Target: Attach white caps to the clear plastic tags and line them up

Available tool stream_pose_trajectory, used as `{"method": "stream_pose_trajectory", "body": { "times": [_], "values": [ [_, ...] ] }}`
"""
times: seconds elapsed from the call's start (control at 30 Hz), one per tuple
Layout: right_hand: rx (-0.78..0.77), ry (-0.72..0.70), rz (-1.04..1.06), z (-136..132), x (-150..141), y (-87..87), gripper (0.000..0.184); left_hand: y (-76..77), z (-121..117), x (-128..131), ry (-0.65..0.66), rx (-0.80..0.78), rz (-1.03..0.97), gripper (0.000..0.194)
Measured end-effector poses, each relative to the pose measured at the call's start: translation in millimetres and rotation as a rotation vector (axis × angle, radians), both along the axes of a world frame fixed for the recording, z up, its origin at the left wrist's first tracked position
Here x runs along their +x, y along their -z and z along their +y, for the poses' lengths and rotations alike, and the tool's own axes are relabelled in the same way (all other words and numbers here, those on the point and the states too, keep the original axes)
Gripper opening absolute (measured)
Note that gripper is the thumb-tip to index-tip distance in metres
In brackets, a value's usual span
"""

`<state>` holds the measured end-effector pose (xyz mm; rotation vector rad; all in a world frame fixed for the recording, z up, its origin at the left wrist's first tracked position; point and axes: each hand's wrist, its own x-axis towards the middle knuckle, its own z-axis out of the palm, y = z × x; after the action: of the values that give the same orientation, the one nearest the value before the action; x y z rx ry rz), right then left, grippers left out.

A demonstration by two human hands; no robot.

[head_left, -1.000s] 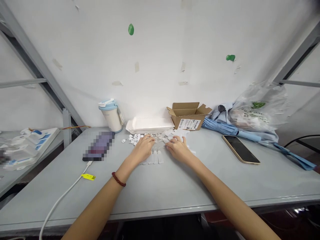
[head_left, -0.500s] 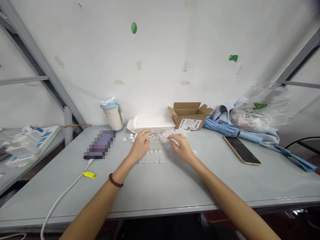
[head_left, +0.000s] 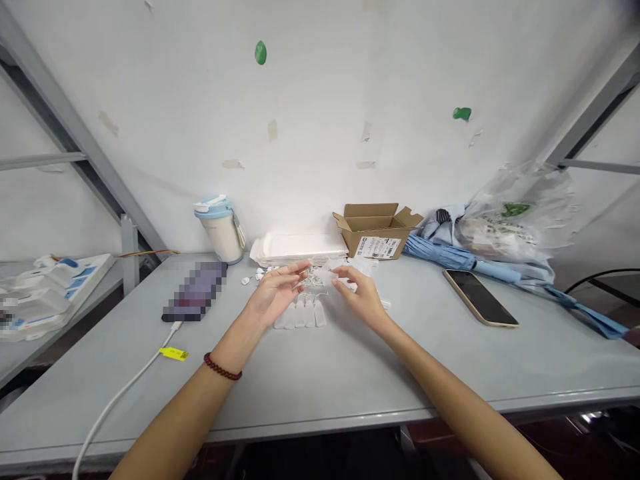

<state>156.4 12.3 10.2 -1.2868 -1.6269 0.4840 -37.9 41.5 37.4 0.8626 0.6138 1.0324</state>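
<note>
My right hand (head_left: 359, 293) pinches a small translucent white plastic piece (head_left: 325, 280) between thumb and fingertips. My left hand (head_left: 276, 293) faces it with the palm turned partly up. Its upper fingertips come together beside a thin pale strand that runs toward that piece; what they grip is too fine to make out. Below and between both hands, several frosted translucent tabs (head_left: 305, 315) lie in a row on the grey table (head_left: 320, 380), thin ends pointing away from me. Behind the fingers is a loose pile of thin white cord-like pieces (head_left: 315, 275), partly hidden.
Flat white trays or sleeves (head_left: 300, 248) are stacked by the wall, beside an open cardboard box (head_left: 377, 235). A cup (head_left: 223, 230) and a phone on a cable (head_left: 195, 292) stand left. At right lie another phone (head_left: 481, 298), a blue umbrella (head_left: 450, 255) and a plastic bag (head_left: 515, 220).
My left hand has rotated so more of its palm shows, and its lower fingers have spread. My right hand stays nearly in place with the plastic piece. The view has shifted slightly.
</note>
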Motion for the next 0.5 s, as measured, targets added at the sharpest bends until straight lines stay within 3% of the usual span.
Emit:
{"method": "stream_pose_trajectory", "body": {
  "times": [0.2, 0.5],
  "values": [
    [-0.09, 0.008, 0.214, -2.3, -0.9, -7.4, 0.023, 2.8, 0.8, 0.0, 0.021, -0.057, -0.011, 0.024],
    [-0.129, -0.043, 0.275, -1.2, -2.1, -3.8, 0.024, 3.6, 0.8, 0.6, 0.039, -0.086, -0.022, 0.021]
  ]
}}
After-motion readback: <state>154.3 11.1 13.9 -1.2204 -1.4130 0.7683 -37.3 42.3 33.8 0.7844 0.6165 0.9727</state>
